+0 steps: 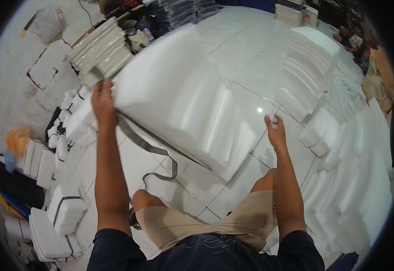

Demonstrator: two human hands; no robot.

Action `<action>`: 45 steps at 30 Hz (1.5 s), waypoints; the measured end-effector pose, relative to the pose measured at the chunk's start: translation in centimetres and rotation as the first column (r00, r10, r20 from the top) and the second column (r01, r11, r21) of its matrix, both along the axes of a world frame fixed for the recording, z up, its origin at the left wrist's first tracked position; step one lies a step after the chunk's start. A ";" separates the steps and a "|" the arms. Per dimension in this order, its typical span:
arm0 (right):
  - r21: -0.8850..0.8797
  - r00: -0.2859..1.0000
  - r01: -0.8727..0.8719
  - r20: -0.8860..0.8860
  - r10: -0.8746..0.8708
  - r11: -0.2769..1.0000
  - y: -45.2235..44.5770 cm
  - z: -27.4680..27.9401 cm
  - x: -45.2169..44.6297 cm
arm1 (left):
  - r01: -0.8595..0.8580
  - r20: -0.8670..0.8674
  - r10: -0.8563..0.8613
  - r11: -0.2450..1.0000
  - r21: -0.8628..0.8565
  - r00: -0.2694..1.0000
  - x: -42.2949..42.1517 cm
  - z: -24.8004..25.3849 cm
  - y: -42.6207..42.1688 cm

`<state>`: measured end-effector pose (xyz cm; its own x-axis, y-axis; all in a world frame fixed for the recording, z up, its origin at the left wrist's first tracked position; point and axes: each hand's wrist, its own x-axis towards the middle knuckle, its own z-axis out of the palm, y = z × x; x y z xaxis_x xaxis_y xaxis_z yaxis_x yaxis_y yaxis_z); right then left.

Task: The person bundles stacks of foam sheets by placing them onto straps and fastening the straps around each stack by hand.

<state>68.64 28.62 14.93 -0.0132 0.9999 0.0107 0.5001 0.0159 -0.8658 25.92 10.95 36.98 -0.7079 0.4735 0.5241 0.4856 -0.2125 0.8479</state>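
A large stack of white, soft-looking sheets [174, 95] is tilted in front of me, partly blurred by motion. My left hand [103, 103] is closed at its upper left corner, gripping a grey strap [147, 145]. One end of the strap sticks up above the fingers; the rest runs under the stack and hangs in a loop near my left knee. To the right of the stack, apart from it, is my right hand [274, 131], thumb and forefinger spread. Nothing clear shows between its fingers.
Layered white sheets [307, 67] lie on the tiled floor at the back right, with a white bundle [321, 131] nearer. More sheets [355, 180] spread along the right. Strapped white bundles [66, 212] line the left. Wrapped stacks [100, 49] stand at the back left.
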 end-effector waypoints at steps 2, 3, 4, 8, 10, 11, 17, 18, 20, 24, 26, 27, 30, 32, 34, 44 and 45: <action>-0.420 0.985 -0.022 -0.162 -0.052 0.907 -3.0 -2.4 2.4 | 0.105 0.210 -0.125 0.989 0.101 0.970 -1.9 -2.9 -2.8; -0.424 0.987 -0.012 -0.148 -0.057 0.906 -3.4 -2.8 3.1 | 0.108 0.303 -0.147 0.984 0.142 0.942 -1.2 -4.2 -4.5; -0.438 0.800 -0.259 -0.597 -0.063 0.861 -4.0 -3.3 3.6 | 0.079 0.364 -0.117 0.990 0.119 0.924 -2.2 -7.2 -5.6; -0.417 0.810 -0.340 -0.585 0.037 0.843 -3.1 -1.4 3.0 | 0.095 0.620 -0.117 0.993 0.069 0.776 -4.1 -25.9 -9.5; -0.324 0.986 -0.153 -0.113 0.122 0.934 -0.9 -1.9 2.6 | 0.076 0.806 -0.039 0.997 -0.007 0.591 -1.1 -31.9 -9.8; -0.200 0.985 -0.061 0.144 0.091 0.978 0.6 -3.7 2.4 | 0.110 0.858 -0.005 0.992 -0.060 0.514 0.4 -34.1 -10.1; -0.244 0.867 -0.018 0.480 0.136 0.970 5.4 -7.0 0.9 | 0.514 0.905 -0.090 0.844 -0.152 0.415 2.9 -44.3 -16.2; -0.277 0.825 -0.009 0.541 0.164 0.961 5.9 -7.1 -0.1 | 0.588 0.798 -0.148 0.755 -0.289 0.584 0.8 -46.6 -17.1; -0.315 0.791 0.006 0.582 0.188 0.949 5.4 -5.4 -2.1 | 0.599 0.504 -0.333 0.548 -0.584 0.797 -1.5 -49.5 -18.3; -0.473 0.874 -0.015 0.422 0.241 0.881 8.4 -8.4 -0.8 | 0.403 0.877 0.133 0.849 -0.341 0.463 1.7 -45.0 -15.9; -0.512 0.922 -0.095 0.278 0.269 0.854 8.3 -7.8 -0.2 | 0.476 0.854 0.127 0.784 -0.398 0.504 1.1 -45.7 -16.7; -0.465 0.892 -0.195 0.283 0.354 0.863 6.8 -6.2 -0.5 | 0.498 0.833 0.106 0.759 -0.420 0.543 1.0 -46.3 -17.0; -0.086 0.919 -0.221 0.316 0.237 0.971 6.1 -3.6 -1.5 | 0.480 0.669 -0.010 0.705 -0.523 0.743 0.1 -48.9 -17.9; 0.241 0.963 -0.101 0.267 0.035 0.965 6.0 -4.8 -2.2 | 0.388 0.419 -0.129 0.682 -0.621 0.899 -0.3 -51.1 -18.6; 0.111 0.671 -0.076 0.741 -0.032 0.991 5.3 -5.4 -3.6 | 0.197 0.023 -0.247 0.713 -0.673 0.969 -0.4 -52.6 -19.0; 0.172 0.673 -0.440 0.713 0.197 0.881 -2.3 -5.4 -11.2 | 0.249 0.106 -0.319 0.452 -0.856 0.942 -2.5 -53.8 -20.8; 0.058 0.600 -0.458 0.757 0.260 0.887 -2.7 -6.3 -11.6 | 0.520 0.551 -0.102 0.508 -0.687 0.828 -3.5 -55.1 -20.2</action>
